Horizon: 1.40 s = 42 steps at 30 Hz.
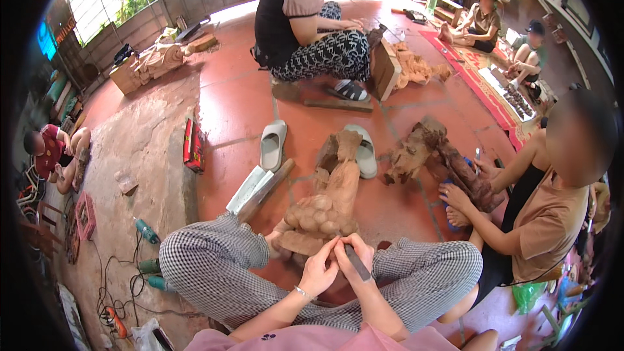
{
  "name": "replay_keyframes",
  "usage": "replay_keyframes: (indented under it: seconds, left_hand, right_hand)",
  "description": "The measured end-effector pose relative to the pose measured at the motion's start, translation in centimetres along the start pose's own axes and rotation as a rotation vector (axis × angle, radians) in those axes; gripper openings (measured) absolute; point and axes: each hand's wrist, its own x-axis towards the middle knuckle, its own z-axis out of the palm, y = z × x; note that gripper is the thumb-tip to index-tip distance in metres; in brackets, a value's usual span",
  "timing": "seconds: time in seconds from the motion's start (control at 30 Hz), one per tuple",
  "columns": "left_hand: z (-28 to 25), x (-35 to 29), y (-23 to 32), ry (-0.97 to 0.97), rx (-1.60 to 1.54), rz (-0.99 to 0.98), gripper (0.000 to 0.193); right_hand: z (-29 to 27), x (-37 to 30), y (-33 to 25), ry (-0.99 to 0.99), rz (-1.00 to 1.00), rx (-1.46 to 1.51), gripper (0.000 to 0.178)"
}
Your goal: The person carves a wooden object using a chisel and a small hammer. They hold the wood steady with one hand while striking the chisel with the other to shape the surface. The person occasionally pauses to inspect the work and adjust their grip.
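Observation:
In front of me, between my knees, lies a reddish-brown wood carving (320,214) with a cluster of rounded lumps at its near end and a narrower far end. My left hand (318,269) is closed with its fingertips pressed together against my right hand. What those fingers hold, if anything, is hidden. My right hand (354,257) is closed around a dark grey flat strip (357,262) that slants back toward my wrist; its exact kind does not show. Both hands are just above the near edge of the carving.
Grey slippers (273,145) and a pale block (250,190) lie beyond the carving. At right, a co-worker (539,188) works on a dark wood piece (465,172). Another person (299,32) sits ahead. Green power tools (148,231) and cables lie at left.

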Motion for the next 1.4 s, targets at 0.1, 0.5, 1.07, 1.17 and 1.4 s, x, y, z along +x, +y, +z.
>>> replay_keyframes:
  seconds: [0.1, 0.5, 1.07, 1.17, 1.4]
  left_hand:
    - [0.4, -0.5, 0.6, 0.006, -0.048, -0.001, 0.071]
    - [0.2, -1.9, 4.1, -0.107, -0.109, 0.013, 0.062]
    - [-0.4, -0.5, 3.4, 0.098, 0.446, 0.299, 0.017]
    - [-0.8, -1.4, 4.2, 0.091, 0.493, 0.251, 0.015]
    - [-0.6, -0.1, 4.5, 0.038, 0.425, 0.253, 0.014]
  right_hand:
    - [0.3, -0.1, 0.6, 0.048, -0.014, -0.048, 0.012]
    - [0.1, -1.1, 2.2, 0.129, 0.125, -0.050, 0.013]
    - [1.5, -1.0, 3.4, 0.027, -0.209, -0.180, 0.037]
    - [1.8, -1.7, 3.4, -0.013, -0.236, -0.147, 0.039]
    - [1.7, -1.2, 3.0, 0.037, -0.096, -0.047, 0.040]
